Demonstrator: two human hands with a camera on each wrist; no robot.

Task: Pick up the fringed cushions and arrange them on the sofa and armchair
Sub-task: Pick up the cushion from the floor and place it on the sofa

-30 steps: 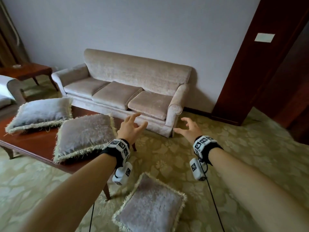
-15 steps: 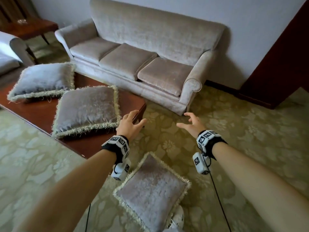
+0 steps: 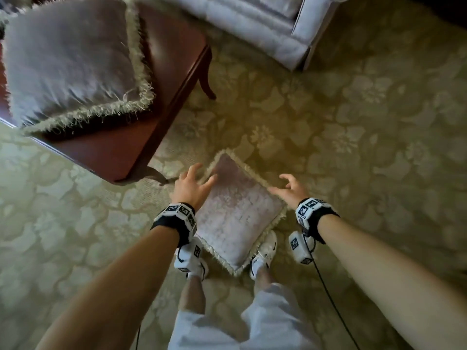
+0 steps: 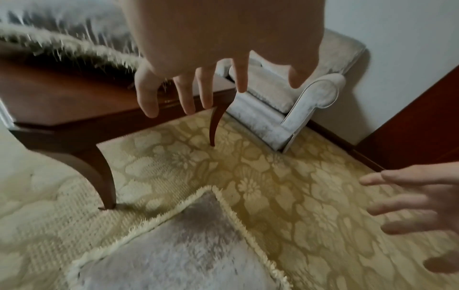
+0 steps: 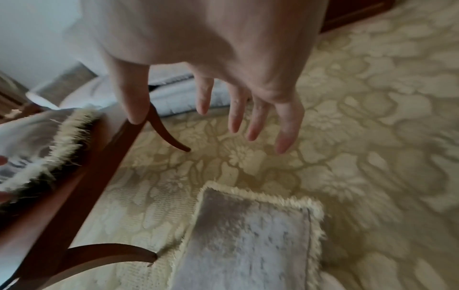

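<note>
A grey plush cushion with cream fringe (image 3: 237,213) lies flat on the carpet between my feet. My left hand (image 3: 193,184) hovers over its far left edge with fingers spread, holding nothing. My right hand (image 3: 288,189) hovers over its far right edge, also spread and empty. In the wrist views both hands (image 4: 198,78) (image 5: 223,98) hang above the cushion (image 4: 178,255) (image 5: 248,245) without touching it. A second fringed cushion (image 3: 68,59) lies on the wooden coffee table (image 3: 141,122) at upper left. The beige sofa (image 3: 278,26) stands at the top.
The coffee table's corner and curved legs (image 3: 154,173) stand just left of the floor cushion. My white shoes (image 3: 264,253) flank the cushion's near corner. Patterned green carpet (image 3: 353,147) stretches to the right. A dark wooden door frame (image 4: 422,117) stands beyond the sofa's arm.
My view has tilted down and both hands have dropped from chest height to just above the floor cushion. The sofa has slid to the top edge of the view.
</note>
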